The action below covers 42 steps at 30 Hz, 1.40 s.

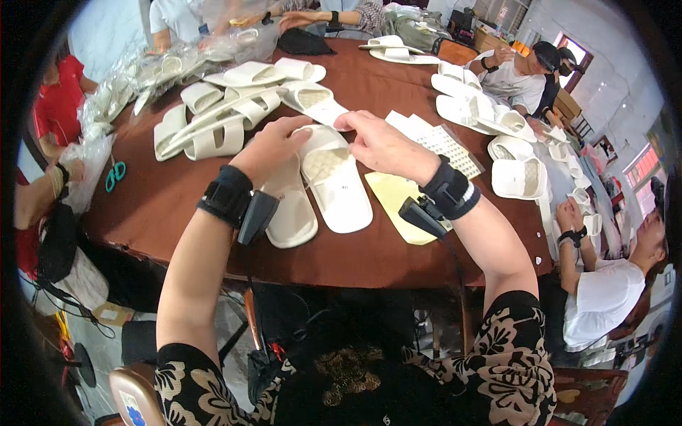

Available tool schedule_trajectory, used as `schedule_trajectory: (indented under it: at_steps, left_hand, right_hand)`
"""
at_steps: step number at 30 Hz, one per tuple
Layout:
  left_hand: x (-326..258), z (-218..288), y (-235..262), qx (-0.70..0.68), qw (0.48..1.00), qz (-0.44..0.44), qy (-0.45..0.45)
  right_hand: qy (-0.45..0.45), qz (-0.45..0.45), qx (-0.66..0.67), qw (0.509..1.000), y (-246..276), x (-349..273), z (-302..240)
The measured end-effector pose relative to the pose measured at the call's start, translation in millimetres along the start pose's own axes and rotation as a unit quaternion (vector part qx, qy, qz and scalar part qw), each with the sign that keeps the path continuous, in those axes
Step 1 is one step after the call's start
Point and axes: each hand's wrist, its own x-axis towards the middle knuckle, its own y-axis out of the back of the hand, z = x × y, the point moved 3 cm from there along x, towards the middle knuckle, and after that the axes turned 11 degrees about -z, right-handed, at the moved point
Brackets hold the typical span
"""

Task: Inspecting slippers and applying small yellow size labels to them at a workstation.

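Observation:
Two white slide slippers lie side by side in front of me, heels towards me. My left hand [273,144] is closed over the toe end of the left slipper [293,213] and hides its strap. One of its fingers stretches towards the other slipper's toe. My right hand [387,144] grips the toe edge of the right slipper [339,192] with bent fingers, some of them hidden underneath. Just beyond, another white slipper [312,99] points its heel at my right fingertips. Beside my right wrist lie a yellow sheet [387,202] and a sheet of small stickers [455,153].
More white slippers [227,121] are piled at the far left of the brown table [142,199], and others [517,177] line the right side. Plastic bags [106,106] and teal scissors [115,176] are at left. Several people work around the table, one [611,298] close at right.

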Motion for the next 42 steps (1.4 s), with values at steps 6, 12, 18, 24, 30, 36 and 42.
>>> schedule_trajectory:
  at_steps: [6,12,18,24,30,36,42]
  left_hand:
    - [-19.6,-9.0,42.7,-0.154,0.982,0.106,-0.019]
    - [-59.9,-27.5,71.7,-0.045,0.970,0.220,-0.094]
    - [-94.4,-66.3,105.8,0.258,0.935,0.239,-0.046]
    - [-120.8,-94.9,116.6,0.246,0.946,0.211,0.022]
    - [-126.0,-119.9,122.0,0.085,0.981,0.176,-0.019]
    - [-126.3,-141.4,127.7,0.001,0.990,0.139,0.006]
    - [-124.7,-145.4,128.7,0.020,0.988,0.150,0.024]
  right_hand:
    - [-0.025,-0.055,-0.040,0.997,-19.2,23.5,21.0]
    - [-0.028,-0.060,-0.117,0.991,-22.9,26.5,16.7]
    - [0.031,0.022,-0.164,0.986,12.0,15.1,-10.4]
    - [-0.002,0.145,-0.153,0.978,69.3,-2.5,-31.2]
    - [-0.091,0.217,-0.175,0.956,141.4,-33.2,6.0]
    - [-0.176,0.484,-0.195,0.835,226.8,-104.3,62.3]
    - [-0.264,0.577,-0.196,0.747,260.1,-200.8,101.5]
